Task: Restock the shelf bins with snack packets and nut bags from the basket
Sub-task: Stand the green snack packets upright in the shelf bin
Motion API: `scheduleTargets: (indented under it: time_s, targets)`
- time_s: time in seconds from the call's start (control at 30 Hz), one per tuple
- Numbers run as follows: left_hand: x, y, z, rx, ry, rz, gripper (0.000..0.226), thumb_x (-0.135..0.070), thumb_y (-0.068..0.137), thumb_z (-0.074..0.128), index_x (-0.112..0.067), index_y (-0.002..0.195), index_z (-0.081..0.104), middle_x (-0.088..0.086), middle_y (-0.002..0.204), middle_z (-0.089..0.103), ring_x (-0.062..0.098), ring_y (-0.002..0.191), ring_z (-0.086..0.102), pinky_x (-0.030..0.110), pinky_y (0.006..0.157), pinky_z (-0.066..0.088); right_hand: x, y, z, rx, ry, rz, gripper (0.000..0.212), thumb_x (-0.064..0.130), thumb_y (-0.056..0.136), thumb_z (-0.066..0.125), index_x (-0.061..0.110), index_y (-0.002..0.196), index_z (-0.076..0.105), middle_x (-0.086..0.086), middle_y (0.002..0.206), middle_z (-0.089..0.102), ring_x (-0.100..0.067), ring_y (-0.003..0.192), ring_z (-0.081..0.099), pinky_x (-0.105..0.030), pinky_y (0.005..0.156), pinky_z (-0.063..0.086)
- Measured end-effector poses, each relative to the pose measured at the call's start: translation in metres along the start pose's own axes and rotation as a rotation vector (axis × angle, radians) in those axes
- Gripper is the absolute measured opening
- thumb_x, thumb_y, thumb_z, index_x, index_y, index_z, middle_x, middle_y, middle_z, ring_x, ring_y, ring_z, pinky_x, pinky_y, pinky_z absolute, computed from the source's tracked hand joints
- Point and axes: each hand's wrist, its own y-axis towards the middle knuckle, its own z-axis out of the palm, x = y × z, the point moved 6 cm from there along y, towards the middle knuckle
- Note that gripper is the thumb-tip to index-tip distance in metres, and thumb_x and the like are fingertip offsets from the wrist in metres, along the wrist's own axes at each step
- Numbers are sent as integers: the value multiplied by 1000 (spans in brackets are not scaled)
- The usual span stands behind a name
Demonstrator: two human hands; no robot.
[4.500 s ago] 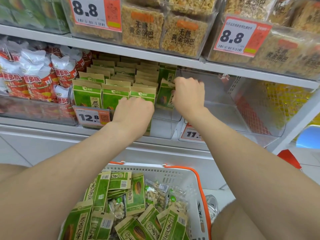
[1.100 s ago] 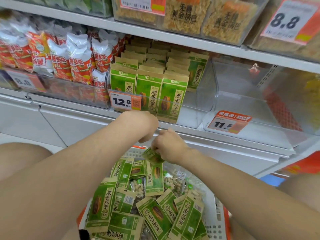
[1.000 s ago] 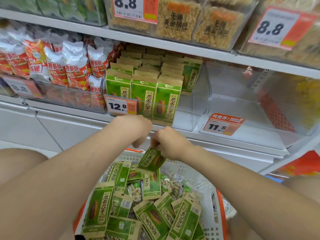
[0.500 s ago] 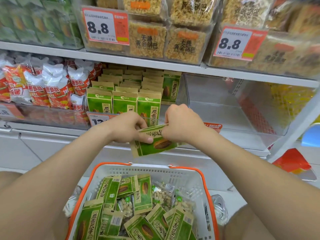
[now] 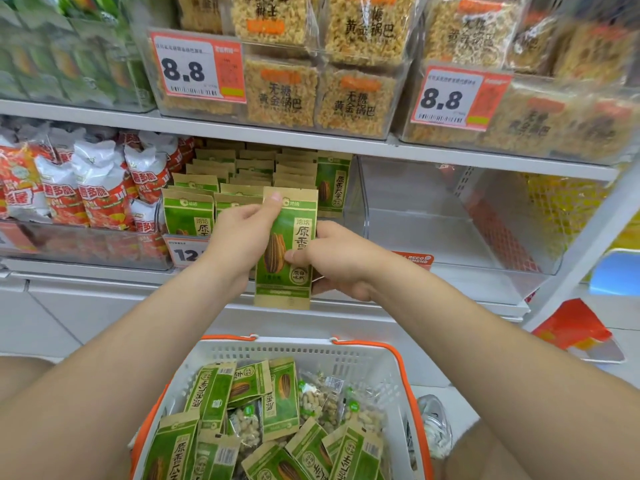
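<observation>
A green and tan sunflower seed packet [image 5: 294, 278] is held upright between both hands, just in front of the middle shelf bin [image 5: 355, 202]. My left hand [image 5: 239, 237] grips its upper left edge, thumb on the top. My right hand [image 5: 332, 258] pinches its right side lower down. The bin holds rows of the same green packets [image 5: 188, 213], with free room on its right. Below, the white basket [image 5: 311, 353] with orange handles holds several more green packets [image 5: 280, 396] and clear nut bags [image 5: 318, 398].
A clear empty bin [image 5: 450, 216] stands to the right on the same shelf. Red and white snack bags [image 5: 93, 188] fill the bin to the left. The upper shelf carries boxes of rice crackers [image 5: 353, 98] with 8.8 price tags [image 5: 197, 69].
The packet rose from the basket and turned from lying sideways to standing upright between my hands, nearer the bin. The view tilted up toward the shelf.
</observation>
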Motion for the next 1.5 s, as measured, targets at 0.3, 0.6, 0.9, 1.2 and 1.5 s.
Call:
scheduleTargets:
  time_s: [0.3,0.6,0.9,1.2,1.5]
  targets:
    - [1,-7,9,79,130,8,40,-44,109,51,-10,108,74,11,96,80,32,94,77,49,89,62,17,-2,-39,-345,-165,-153,23,30,100,69,13,88,79,-2,80,79,-16,71,74,-35,72,64]
    - [-5,-12,12,122,29,27,33,-40,104,61,-12,106,78,8,93,81,25,85,77,39,80,59,29,-11,-43,-306,-231,-185,34,28,104,62,3,89,80,-2,84,80,-20,79,78,-32,66,65]
    - [-6,-13,19,209,155,105,23,-34,109,54,-20,118,71,5,98,81,23,92,78,40,78,61,29,-15,-47,-335,-389,-197,19,24,92,79,7,83,80,-5,78,78,-19,69,77,-37,65,66]
    - [-19,-10,17,96,290,367,39,-39,112,44,-17,105,75,5,98,77,24,94,73,42,84,59,69,-42,-76,-659,-741,-399,21,30,90,76,15,75,71,-2,68,64,-31,85,64,-34,66,46]
    - [-5,-6,23,102,805,416,37,-16,97,63,-37,127,63,-4,115,61,24,111,59,49,98,53,80,-49,-87,-953,-955,-767,7,18,95,66,15,96,73,-2,92,68,-30,88,63,-42,73,52]
